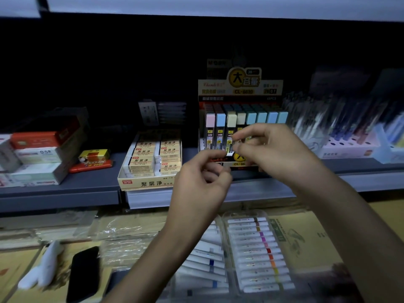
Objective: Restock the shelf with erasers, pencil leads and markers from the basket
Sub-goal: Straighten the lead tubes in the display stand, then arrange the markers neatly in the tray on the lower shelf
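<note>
Two hands meet in front of one lead box (240,90). The right hand (277,149) pinches a small lead case (234,142) between thumb and forefinger. The case is mostly hidden, so its axis cannot be told. The left hand (201,178), just below and left of that pinch, has curled fingers; whether they hold anything is unclear. Behind the pinch, eight lead cases (251,118) stand upright in the front row, caps up. One eraser box (150,183) lies left of it on the shelf (65,184), and one marker case (258,252) lies below.
</note>
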